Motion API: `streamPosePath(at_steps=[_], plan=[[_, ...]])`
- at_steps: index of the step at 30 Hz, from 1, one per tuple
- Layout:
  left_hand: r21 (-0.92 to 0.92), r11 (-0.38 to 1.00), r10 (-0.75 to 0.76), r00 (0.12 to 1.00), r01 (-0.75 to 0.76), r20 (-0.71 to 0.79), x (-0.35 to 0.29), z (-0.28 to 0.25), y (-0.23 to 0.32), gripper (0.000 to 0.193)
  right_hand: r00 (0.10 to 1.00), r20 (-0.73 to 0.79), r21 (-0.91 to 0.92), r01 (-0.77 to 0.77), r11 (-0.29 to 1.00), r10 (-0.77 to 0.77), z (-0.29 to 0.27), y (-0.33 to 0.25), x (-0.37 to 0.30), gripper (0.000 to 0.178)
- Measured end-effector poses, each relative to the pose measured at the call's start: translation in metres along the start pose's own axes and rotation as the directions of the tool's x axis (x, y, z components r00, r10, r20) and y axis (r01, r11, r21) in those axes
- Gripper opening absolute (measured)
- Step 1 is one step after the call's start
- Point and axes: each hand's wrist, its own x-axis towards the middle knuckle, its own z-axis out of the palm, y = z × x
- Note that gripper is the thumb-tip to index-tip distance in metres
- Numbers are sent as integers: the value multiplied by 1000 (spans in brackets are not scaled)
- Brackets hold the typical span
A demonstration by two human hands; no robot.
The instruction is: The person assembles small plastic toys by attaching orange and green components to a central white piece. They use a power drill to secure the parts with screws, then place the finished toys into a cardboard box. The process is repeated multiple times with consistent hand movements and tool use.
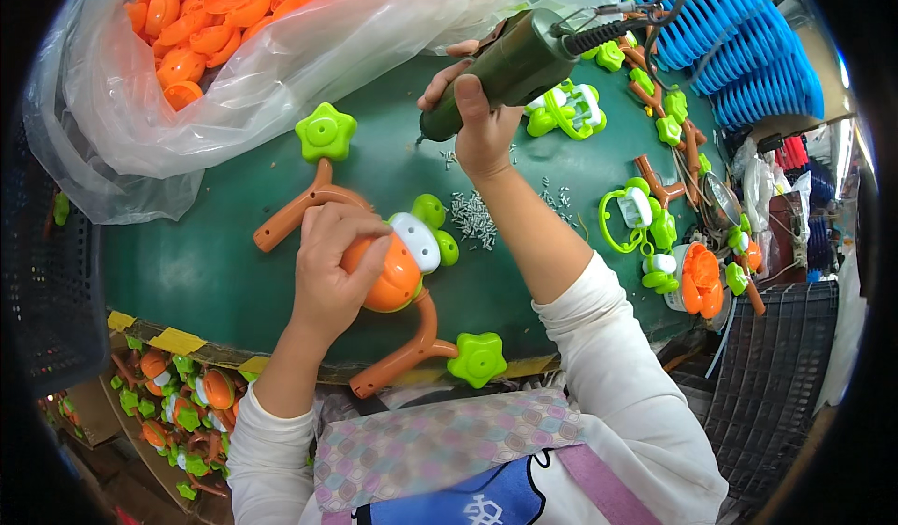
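Note:
My left hand (327, 268) grips a plastic toy by its round orange body (395, 282), fingers and thumb pressed on it. A white and green end piece (416, 241) sits at the body's right. Brown forked branches (313, 197) stick out above and below, tipped with a green star (325, 133) and another star (478, 359). Raised beyond the toy, my right hand (485, 132) is closed around a dark green electric screwdriver (510, 71), its bit pointing down toward the table, apart from the toy. Small silver screws (474, 220) lie heaped right of the toy.
An open clear plastic bag (112, 151) of orange shells (224, 20) covers the far left. Loose green, white and brown parts (645, 211) lie at the right, near blue ribbed stacks (739, 38). A box (140, 431) of similar toys stands lower left; a dark crate (772, 385) stands right.

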Motion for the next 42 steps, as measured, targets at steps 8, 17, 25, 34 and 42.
streamPosePath(at_steps=[8,17,25,34,42], plan=[[11,999,-32,997,33,-65,16,-6,10,18,991,-40,306,-112,945,131,23,-75,-3,84],[220,963,180,980,-157,-86,7,-13,12,22,980,155,357,-172,918,124,45,-107,-28,94],[230,971,118,970,-68,-211,-20,-2,25,50,939,275,21,-222,975,208,59,-131,-30,96],[-231,914,-347,938,332,-23,-47,21,13,75,911,328,89,-294,952,250,62,-105,-28,89],[-272,914,-319,948,303,-17,-43,26,5,75,891,381,220,-347,912,247,70,-76,-39,71]])
